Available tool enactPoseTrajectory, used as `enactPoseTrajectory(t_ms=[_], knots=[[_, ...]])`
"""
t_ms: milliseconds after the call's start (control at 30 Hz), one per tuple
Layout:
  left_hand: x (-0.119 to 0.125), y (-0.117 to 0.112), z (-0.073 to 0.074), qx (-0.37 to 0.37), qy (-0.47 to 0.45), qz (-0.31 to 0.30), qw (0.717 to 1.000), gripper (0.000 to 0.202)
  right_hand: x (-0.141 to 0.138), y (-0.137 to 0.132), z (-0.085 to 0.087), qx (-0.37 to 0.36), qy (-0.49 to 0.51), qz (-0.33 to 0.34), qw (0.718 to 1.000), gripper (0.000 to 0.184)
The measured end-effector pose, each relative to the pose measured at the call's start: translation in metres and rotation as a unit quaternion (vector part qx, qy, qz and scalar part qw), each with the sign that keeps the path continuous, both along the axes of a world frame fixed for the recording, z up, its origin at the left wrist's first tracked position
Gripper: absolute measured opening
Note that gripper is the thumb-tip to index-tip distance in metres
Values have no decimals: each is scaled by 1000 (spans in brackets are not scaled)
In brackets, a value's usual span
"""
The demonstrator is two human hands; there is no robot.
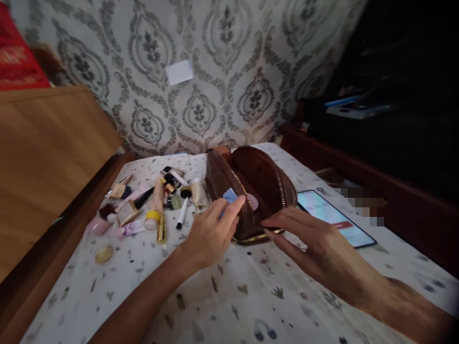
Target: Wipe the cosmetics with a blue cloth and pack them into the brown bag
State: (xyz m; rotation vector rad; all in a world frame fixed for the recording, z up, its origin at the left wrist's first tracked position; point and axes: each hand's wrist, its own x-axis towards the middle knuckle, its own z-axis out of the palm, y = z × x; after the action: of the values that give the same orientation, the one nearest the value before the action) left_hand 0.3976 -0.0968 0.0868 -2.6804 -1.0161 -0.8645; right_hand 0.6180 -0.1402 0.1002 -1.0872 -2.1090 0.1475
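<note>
A brown cosmetic pouch (251,177) with a gold zipper lies open on the patterned bedsheet (229,296). My left hand (211,234) pinches a small blue item (230,195) at the pouch's opening. Beside it, inside the pouch, sits a pale pink round thing (253,201). My right hand (304,239) rests with fingers stretched out against the pouch's near edge, holding nothing I can see.
Several cosmetics lie scattered at the left: a cream tube with a yellow cap (155,205), a gold lipstick (161,229), a white pencil (181,215), a pink jar (97,224). A lit tablet (335,217) lies at the right. A wooden board (46,162) stands at the left.
</note>
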Motion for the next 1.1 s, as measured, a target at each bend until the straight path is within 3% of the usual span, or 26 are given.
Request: enactPoseTrajectory(t_ms=[267, 467, 567, 667, 833, 933, 1100], knots=[[-53, -7, -27, -65, 55, 69, 994, 37, -51, -8, 1, 28, 58, 80, 995, 18], [-97, -8, -41, -112, 70, 157, 979, 28, -98, 2, -26, -96, 88, 138, 982, 18], [-112, -2, -38, -167, 30, 195, 966, 24, -122, 13, -40, -177, 96, 140, 969, 17], [-129, 26, -22, -202, -20, 241, 949, 25, -143, 24, -53, -268, 126, 127, 947, 16], [-168, 111, 4, -229, -63, 335, 912, 27, -158, 33, -80, -325, 194, 105, 920, 17], [-191, 148, 1, -259, -71, 385, 883, 30, -157, 34, -95, -328, 214, 98, 915, 20], [-209, 182, -10, -292, -57, 439, 848, 36, -154, 36, -105, -354, 246, 98, 897, 28]])
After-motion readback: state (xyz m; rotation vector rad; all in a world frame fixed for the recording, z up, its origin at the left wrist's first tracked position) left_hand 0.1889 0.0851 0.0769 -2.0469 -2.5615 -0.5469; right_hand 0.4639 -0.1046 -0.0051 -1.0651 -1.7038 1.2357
